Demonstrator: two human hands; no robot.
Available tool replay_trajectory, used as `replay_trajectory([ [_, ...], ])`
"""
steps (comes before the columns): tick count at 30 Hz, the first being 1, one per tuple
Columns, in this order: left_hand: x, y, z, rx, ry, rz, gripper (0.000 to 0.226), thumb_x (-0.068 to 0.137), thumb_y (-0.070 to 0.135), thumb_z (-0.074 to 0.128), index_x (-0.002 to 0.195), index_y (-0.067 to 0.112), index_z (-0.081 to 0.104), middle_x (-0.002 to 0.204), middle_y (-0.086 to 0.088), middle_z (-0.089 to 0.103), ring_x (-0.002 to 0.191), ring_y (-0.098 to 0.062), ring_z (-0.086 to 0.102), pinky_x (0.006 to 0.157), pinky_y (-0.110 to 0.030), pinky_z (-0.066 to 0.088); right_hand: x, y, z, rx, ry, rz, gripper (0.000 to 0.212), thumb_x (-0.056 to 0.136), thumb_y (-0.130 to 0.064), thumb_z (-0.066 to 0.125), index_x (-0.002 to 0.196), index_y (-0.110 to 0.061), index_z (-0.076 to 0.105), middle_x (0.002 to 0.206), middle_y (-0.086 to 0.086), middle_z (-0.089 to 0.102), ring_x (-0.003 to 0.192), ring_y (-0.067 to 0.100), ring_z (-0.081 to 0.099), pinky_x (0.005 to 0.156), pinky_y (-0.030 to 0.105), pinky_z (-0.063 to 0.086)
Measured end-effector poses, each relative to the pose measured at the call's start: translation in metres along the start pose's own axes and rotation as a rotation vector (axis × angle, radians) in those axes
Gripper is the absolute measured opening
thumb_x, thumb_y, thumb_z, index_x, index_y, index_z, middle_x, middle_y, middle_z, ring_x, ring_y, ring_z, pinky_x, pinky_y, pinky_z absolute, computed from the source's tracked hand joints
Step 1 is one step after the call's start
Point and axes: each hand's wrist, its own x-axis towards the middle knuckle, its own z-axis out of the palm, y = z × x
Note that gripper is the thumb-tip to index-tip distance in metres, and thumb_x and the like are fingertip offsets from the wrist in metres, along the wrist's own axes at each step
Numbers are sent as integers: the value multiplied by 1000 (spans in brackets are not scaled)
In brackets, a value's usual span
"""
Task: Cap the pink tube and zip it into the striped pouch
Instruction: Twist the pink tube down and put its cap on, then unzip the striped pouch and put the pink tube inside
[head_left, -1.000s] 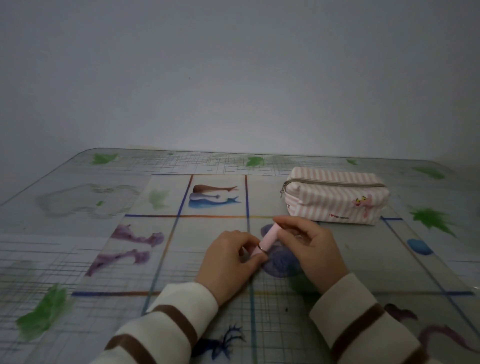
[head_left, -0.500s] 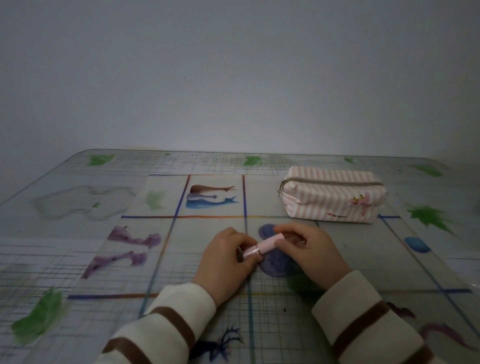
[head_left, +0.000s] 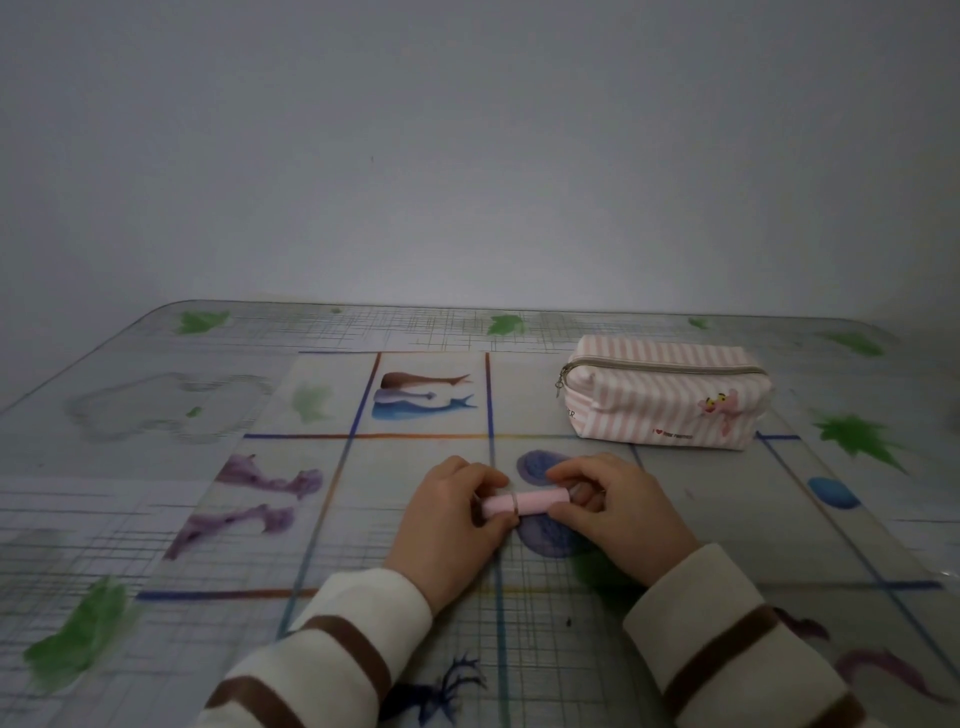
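Table (head_left: 156, 519) far edge runs along the wall; bare printed surface lies left of the hands. Pink tube (head_left: 524, 503) is held level, long axis left-right, between left hand (head_left: 452, 525) and right hand (head_left: 618, 514), each gripping one end. Striped pouch (head_left: 665, 397) stands beyond, zipper closed, apart.

Glass-topped patterned table (head_left: 156, 519); striped pouch (head_left: 660, 397) lying far right.
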Motion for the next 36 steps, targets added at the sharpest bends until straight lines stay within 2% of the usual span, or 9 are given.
replay_trajectory([
  [7, -1, -1, 0, 6, -21, 0, 34, 74, 20, 74, 106, 15, 64, 93, 2, 55, 86, -10, 49, 78, -16, 36, 0, 2, 1, -9, 1, -25, 35, 74, -17, 74, 108, -19, 65, 90, -4, 56, 77, 10, 52, 79, 28, 47],
  [11, 0, -1, 0, 15, -44, -4, 38, 75, 22, 73, 111, 16, 61, 99, 0, 56, 89, -11, 49, 80, -17, 37, 1, 3, 3, -20, -7, -26, 36, 75, -18, 73, 109, -20, 64, 94, -1, 58, 79, 11, 53, 78, 24, 44],
  [15, 0, -3, -2, 6, -68, -13, 43, 75, 25, 73, 114, 19, 59, 101, 2, 55, 88, -8, 49, 76, -10, 35, 1, 2, 3, -5, -8, -18, 35, 76, -20, 73, 109, -19, 64, 91, -2, 56, 78, 11, 53, 76, 21, 42],
  [19, 4, -3, -3, -34, -79, -49, 38, 77, 31, 71, 112, 22, 59, 96, 8, 51, 79, -1, 48, 69, 0, 34, 4, 0, 1, 17, 69, -8, 27, 78, -23, 71, 105, -19, 66, 90, -6, 56, 79, 9, 53, 71, 10, 36],
  [24, 25, 3, -6, -59, -50, -118, 29, 80, 33, 68, 107, 24, 62, 95, 6, 53, 80, -4, 49, 65, -3, 35, 10, -1, -11, 43, 90, 11, 22, 83, -25, 66, 105, -20, 65, 97, -3, 57, 91, 12, 55, 76, 17, 38],
  [27, 41, 11, -10, -53, -50, -137, 30, 82, 35, 65, 110, 24, 61, 99, 5, 56, 82, -4, 48, 65, -8, 32, 16, 4, -25, -104, 205, -25, 21, 83, -23, 67, 102, -15, 67, 99, 5, 62, 99, 24, 53, 86, 31, 39],
  [29, 54, 19, -10, -77, -62, -161, 33, 82, 37, 63, 113, 24, 58, 104, 3, 57, 86, -5, 50, 70, -12, 35, 21, 7, -36, -236, 321, -31, 23, 83, -24, 66, 105, -14, 66, 105, 9, 62, 103, 29, 49, 89, 33, 32],
  [32, 75, 32, -2, -150, -118, -224, 42, 83, 38, 62, 121, 24, 53, 117, -1, 56, 98, -11, 52, 83, -24, 42, 30, 13, -51, -334, 488, 30, 34, 85, -27, 62, 117, -15, 59, 122, 14, 53, 115, 33, 40, 96, 41, 32],
  [36, 98, 48, 15, -302, -156, -337, 56, 83, 39, 63, 133, 23, 45, 134, -6, 51, 112, -18, 52, 97, -34, 44, 42, 29, -69, -399, 500, 216, 53, 89, -41, 51, 137, -22, 39, 148, 13, 29, 135, 33, 21, 112, 49, 20],
])
